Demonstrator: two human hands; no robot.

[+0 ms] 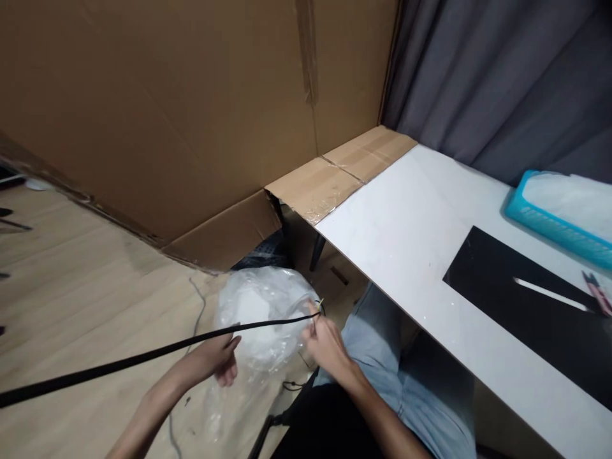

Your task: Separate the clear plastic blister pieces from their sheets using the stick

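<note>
A long black cord (157, 352) slants in from the left edge, thick near me and thinning toward my right hand (327, 344). The fingers of that hand are pinched together at its thin end, where a small dark loop and a yellowish tip (320, 304) stick out. My left hand (220, 358) hangs lower and to the left, just under the cord, thumb apart and fingers loosely bent, with nothing visible in it. Behind both hands a clear plastic bag (261, 287) with white contents stands on the floor; its lower part trails down.
A white table (396, 217) stretches to my right, bearing a black sheet (516, 299), a white pencil-like stick (549, 294) and a blue basket (545, 217). Tall cardboard (191, 95) walls the far left side. A thin grey cable (198, 306) lies on the wooden floor (95, 280).
</note>
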